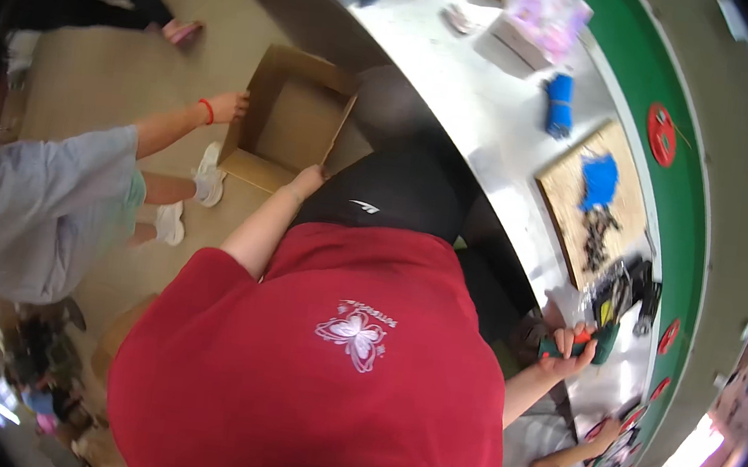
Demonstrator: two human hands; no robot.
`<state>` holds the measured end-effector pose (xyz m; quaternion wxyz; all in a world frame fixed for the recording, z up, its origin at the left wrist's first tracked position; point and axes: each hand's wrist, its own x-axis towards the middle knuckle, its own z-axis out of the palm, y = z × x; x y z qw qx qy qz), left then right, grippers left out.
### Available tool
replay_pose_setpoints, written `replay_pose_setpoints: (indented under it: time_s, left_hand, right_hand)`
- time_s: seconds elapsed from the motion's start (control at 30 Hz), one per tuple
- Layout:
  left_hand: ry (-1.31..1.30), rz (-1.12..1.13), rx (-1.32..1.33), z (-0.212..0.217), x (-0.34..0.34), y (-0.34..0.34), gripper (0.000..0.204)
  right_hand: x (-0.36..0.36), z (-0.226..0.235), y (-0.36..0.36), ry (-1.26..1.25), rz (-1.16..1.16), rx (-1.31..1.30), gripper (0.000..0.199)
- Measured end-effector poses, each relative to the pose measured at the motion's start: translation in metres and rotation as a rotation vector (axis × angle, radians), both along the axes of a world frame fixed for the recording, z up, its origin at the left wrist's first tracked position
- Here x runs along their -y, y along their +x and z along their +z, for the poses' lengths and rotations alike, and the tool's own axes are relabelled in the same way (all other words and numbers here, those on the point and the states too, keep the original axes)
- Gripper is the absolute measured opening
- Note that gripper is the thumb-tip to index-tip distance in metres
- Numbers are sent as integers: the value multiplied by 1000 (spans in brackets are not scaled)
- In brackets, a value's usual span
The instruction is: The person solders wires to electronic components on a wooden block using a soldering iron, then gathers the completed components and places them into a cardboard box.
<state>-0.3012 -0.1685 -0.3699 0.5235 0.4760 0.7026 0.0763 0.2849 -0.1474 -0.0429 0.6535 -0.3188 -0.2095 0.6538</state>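
Observation:
My left hand [310,179] is closed on the near right edge of an open cardboard box [290,124], low beside my left leg. The inside of the box shows bare brown card. Another person's hand [236,106], with a red band at the wrist, grips the box's opposite side. Over the metal workbench on the right, my right hand [570,350] wraps around a green and red hand tool [599,347]; its exact kind is not clear. Close to that hand lie a yellow-and-black piece [607,310] and dark parts in clear plastic [629,283].
On the workbench [469,107] lies a wooden board [568,208] bearing a blue bundle [598,181] and dark metal pieces [598,239]. Farther along are another blue bundle [560,105] and a carton with pinkish plastic [542,23]. Another worker [550,466] sits at the bench, lower right.

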Motion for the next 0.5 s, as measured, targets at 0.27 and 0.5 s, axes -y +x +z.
replay_pose_setpoints:
  time_s: [0.27,0.5]
  left_hand:
    - [463,81,449,170,-93,21,12]
    - [1485,-241,667,544,-85,99,18]
  right_hand:
    - [32,25,53,-162,-88,175,33]
    - [35,44,118,-339,-139,183,31]
